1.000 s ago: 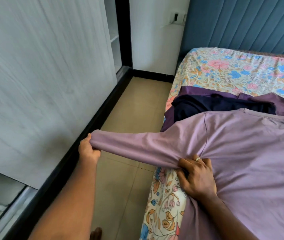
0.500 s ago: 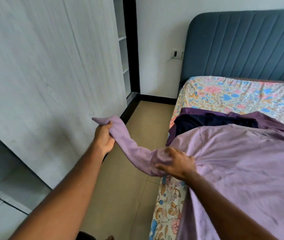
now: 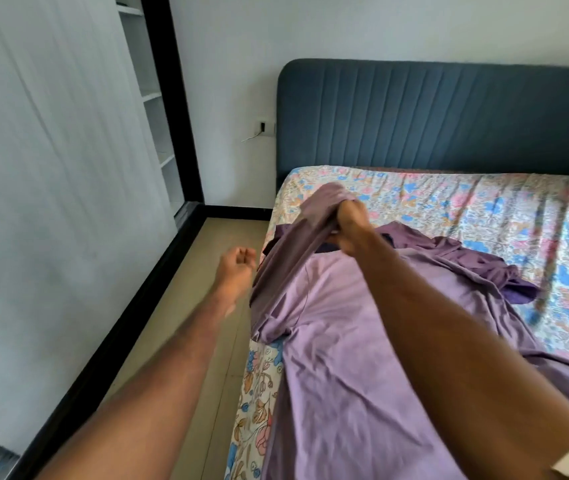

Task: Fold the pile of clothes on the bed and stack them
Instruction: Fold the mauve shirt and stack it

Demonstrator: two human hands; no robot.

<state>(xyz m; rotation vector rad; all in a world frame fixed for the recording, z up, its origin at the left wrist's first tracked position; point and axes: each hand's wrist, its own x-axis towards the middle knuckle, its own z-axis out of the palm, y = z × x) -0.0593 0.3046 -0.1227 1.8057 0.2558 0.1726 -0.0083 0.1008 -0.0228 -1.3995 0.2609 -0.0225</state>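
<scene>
Lying on bed: lilac shirt, spread flat at the near edge; soft, light, floppy
Sleeve: lifted; best held at the cuff
Right hand: gripping the sleeve end
Left hand: curled, holding nothing

Up at twelve o'clock stands a padded blue headboard with vertical channels, against a plain white wall. Just beside its left edge, at eleven o'clock, a wall socket has a thin cable trailing off to the left. Along nine o'clock runs a pale wardrobe door, and behind it at eleven o'clock open white shelves show beside a black frame. Beige floor tiles stretch from centre toward seven o'clock, edged by a black skirting strip.
</scene>
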